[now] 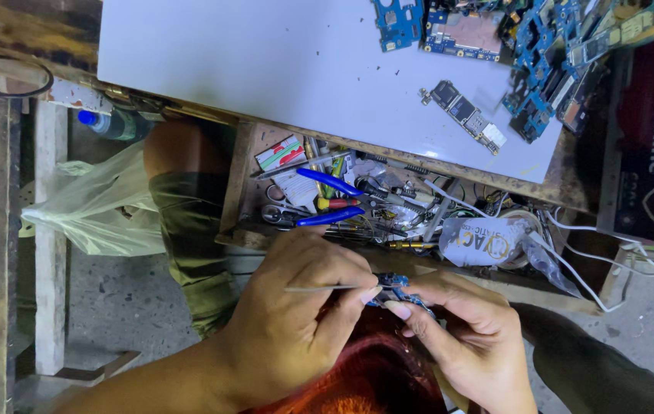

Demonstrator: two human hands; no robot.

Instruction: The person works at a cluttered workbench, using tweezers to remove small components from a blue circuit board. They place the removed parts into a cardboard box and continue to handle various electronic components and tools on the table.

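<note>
- A small blue circuit board [394, 290] is held low over the lap, in front of the open drawer [244, 201], pinched between the fingertips of both hands so that it is steadied from two sides.
- The left hand [296, 322] is closed around a thin metal tool [323, 288], which is gripped pen-fashion between thumb and forefinger; its tip is laid level toward the board's edge, a grip judged to favour fine control.
- The right hand [472, 337] is curled, its fingers folded under and around the board, with one long-nailed fingertip [397, 310] pressed at the near edge; the board is thus propped from beneath while the upper face is left exposed.
- The drawer is pulled out just beyond the hands, and blue-handled pliers [331, 201], a red-handled driver [338, 204] and assorted metal tools are kept within short reach.
- A crumpled white packet [488, 244] and white cables [611, 264] are lodged at the drawer's right end.
- On the white surface [265, 61] above, further blue circuit boards [541, 54] are heaped at the far right corner, and one narrow board [469, 115] is laid apart nearer the edge.
- A clear plastic bag [97, 203] and a blue-capped bottle [108, 123] are seen at the left, beside the knee.
</note>
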